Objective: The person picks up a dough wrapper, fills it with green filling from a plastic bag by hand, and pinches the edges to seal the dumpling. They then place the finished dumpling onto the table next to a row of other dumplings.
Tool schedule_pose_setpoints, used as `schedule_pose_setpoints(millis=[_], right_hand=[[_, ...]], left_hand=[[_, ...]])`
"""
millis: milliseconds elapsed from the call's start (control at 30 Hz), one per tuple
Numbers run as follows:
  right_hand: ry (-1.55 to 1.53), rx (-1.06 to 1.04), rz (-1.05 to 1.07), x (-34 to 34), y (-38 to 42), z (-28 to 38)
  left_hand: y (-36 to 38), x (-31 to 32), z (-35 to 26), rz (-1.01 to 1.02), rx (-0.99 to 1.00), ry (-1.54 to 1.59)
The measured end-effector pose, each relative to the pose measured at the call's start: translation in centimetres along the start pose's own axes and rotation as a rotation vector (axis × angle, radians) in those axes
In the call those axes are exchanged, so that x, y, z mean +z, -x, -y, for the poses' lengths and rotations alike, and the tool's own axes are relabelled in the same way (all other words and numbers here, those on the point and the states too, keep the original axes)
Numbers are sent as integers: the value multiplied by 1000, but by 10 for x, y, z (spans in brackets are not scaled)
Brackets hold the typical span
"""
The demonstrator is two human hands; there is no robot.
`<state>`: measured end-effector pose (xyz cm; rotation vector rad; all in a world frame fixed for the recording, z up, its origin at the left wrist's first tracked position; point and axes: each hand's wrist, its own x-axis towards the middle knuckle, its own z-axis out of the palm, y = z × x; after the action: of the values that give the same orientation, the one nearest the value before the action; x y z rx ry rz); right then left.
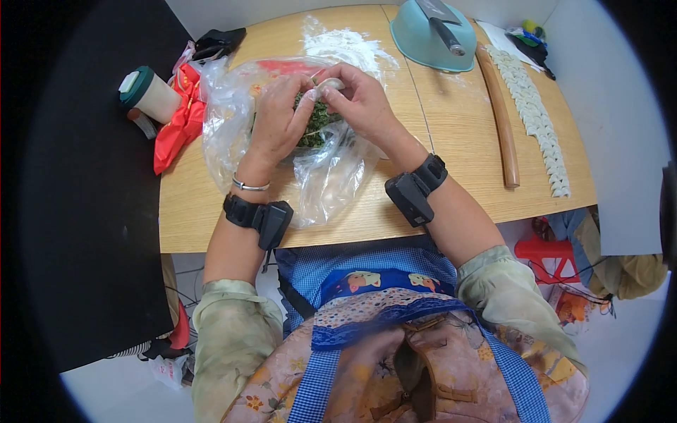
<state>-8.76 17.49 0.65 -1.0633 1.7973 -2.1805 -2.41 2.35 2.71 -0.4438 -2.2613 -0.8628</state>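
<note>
Both hands met over the green filling [315,121] in its plastic bag [331,180]: left hand [278,120] and right hand [360,99] pinched shut on a dumpling wrapper [329,85], held above the bag to catch spills. Finished dumplings [536,116] were lined up right of the rolling pin [499,116]. Wooden worktop [458,141], flour-dusted; teal bowl [423,39] at back, by white wall.

Black wrist devices [268,220], olive sleeves [233,331], perhaps floral apron [423,366].

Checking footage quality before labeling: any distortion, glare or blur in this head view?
Head view: strong fisheye bend with dark rounded corners; the table edge curves. Glare on the plastic bag hides part of its contents. Both hands, left hand and right hand, look sharp.
</note>
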Motion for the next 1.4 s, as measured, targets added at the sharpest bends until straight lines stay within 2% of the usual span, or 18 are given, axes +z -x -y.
schedule_pose_setpoints(millis=[167, 567, 700, 733, 867, 1067, 1167, 1233, 1400], right_hand=[[55, -33, -2, 0, 0, -1], [198, -65, 5, 0, 2, 1], [3, -15, 12, 1, 1, 2], [-91, 24, 29, 0, 1, 3], [-120, 118, 90, -4, 0, 4], [-28, 83, 134, -1, 0, 1], [-111, 84, 91, -1, 0, 4], [-117, 190, 131, -4, 0, 6], [-197, 161, 126, -2, 1, 8]], left_hand=[[0, -3, 0, 63, 67, -117], [1, -2, 2, 61, 84, -222], [2, -1, 5, 66, 35, -194], [2, -1, 5, 65, -7, -120], [1, -2, 4, 37, -128, 135], [1, -1, 9, 98, -25, -13], [1, 1, 9, 57, -35, 20], [3, 2, 6, 25, -76, 68], [3, 0, 4, 29, -111, 110]])
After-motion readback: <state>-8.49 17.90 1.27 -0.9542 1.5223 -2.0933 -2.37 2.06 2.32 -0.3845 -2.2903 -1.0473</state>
